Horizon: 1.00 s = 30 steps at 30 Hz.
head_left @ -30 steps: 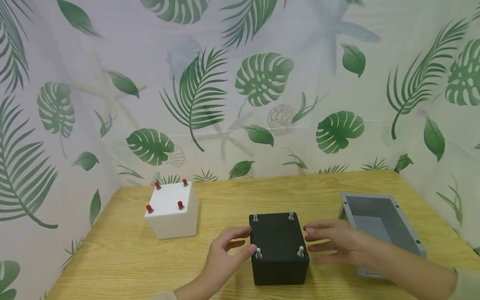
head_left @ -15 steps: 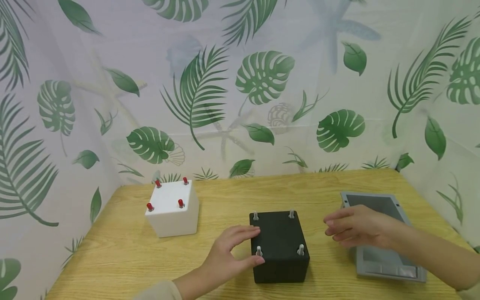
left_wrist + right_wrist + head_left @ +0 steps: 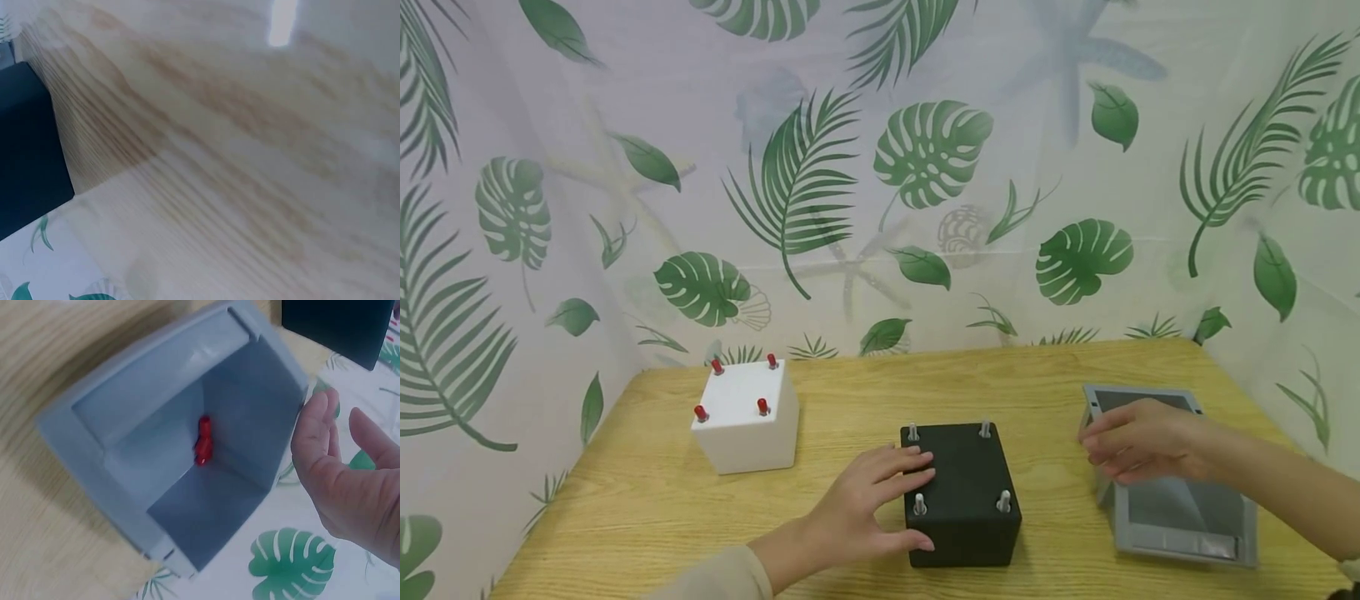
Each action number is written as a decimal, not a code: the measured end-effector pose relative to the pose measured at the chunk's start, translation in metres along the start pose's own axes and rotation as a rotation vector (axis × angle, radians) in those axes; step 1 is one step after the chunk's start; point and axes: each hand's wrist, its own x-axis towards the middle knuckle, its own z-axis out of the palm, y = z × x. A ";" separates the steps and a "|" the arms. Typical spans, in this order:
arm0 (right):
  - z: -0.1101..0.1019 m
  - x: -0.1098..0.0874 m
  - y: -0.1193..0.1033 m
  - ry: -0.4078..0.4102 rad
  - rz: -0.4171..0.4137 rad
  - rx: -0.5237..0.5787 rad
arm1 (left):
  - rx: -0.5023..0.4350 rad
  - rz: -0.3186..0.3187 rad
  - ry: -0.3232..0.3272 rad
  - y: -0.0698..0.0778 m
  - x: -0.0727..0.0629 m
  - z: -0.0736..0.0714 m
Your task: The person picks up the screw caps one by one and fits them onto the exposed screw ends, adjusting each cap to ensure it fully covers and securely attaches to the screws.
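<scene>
A black block with a bare metal stud at each top corner stands on the wooden table. My left hand rests at its left side, fingers straight over the top edge and thumb low by the front face. In the left wrist view only part of the black block shows, and no hand. My right hand hovers over the left rim of a grey bin, fingers loosely bent and holding nothing. Looking into the bin from the right wrist, small red caps lie in a cluster at its bottom.
At the back left stands a white block, its corner studs topped with red caps. A leaf-printed cloth hangs behind the wooden table and along its sides.
My right hand has moved right, from beside the black block to over the bin. The left hand has slid slightly rightward, its fingers now farther over the block's top.
</scene>
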 end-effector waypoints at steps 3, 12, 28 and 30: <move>-0.006 0.001 0.002 -0.024 0.006 0.004 | 0.016 0.013 -0.018 -0.004 -0.001 0.002; -0.027 0.003 0.011 -0.058 0.077 -0.047 | 0.022 0.128 -0.052 -0.015 0.004 0.004; -0.033 0.016 0.022 0.080 0.058 -0.297 | 0.116 0.304 -0.304 -0.030 0.012 -0.003; -0.031 0.019 0.024 0.100 0.052 -0.319 | 0.135 0.322 -0.344 -0.031 0.013 -0.004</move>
